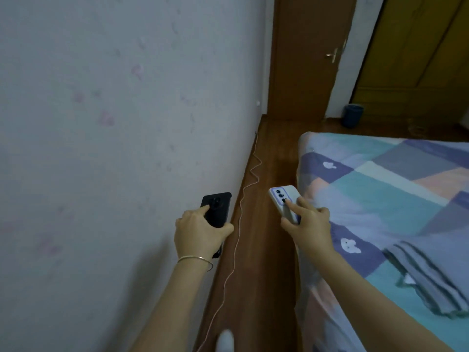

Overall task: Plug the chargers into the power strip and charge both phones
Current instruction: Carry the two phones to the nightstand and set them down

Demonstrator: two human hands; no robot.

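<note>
My left hand grips a black phone, back side up, close to the wall. A white phone with a purple-edged camera block is in my right hand, held over the gap beside the bed. A thin white cable snakes along the wooden floor between the wall and the bed, running from the far wall towards the bottom edge. A blurred white object shows at the bottom edge; I cannot tell what it is. No power strip shows.
The bed with a patchwork sheet fills the right side, with a folded grey cloth on it. A pale wall is at left. A brown door and a blue bin stand at the far end.
</note>
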